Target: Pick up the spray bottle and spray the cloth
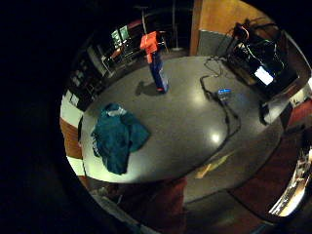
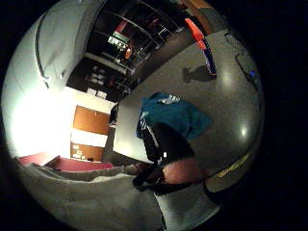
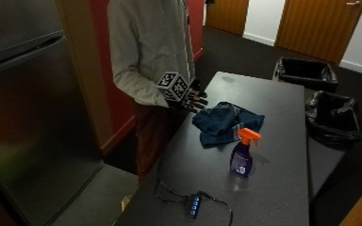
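One spray bottle (image 3: 242, 157) and one cloth (image 3: 226, 122) are all I count of the task's things, both on the dark grey surface (image 3: 275, 108). My gloved right hand (image 3: 193, 99) is partly hidden behind the glove's gear in the outside view, so I cannot tell how its fingers are set; it hangs at the surface's near edge, just beside the cloth and touching neither thing as far as I can see. The bottle stands upright, well apart from the hand, with the cloth between them: a blue-purple body, an orange trigger head, a label too small to read. The cloth is teal, crumpled into a loose heap with one paler patch showing near a fold. From the little finger side the bottle (image 1: 155, 61) and cloth (image 1: 117, 136) appear apart, not touching. One black cable with a small blue-lit hub (image 3: 194, 205) lies at the surface's end beyond the bottle. Two black-lined bins (image 3: 306, 73) stand on the floor past the far side.
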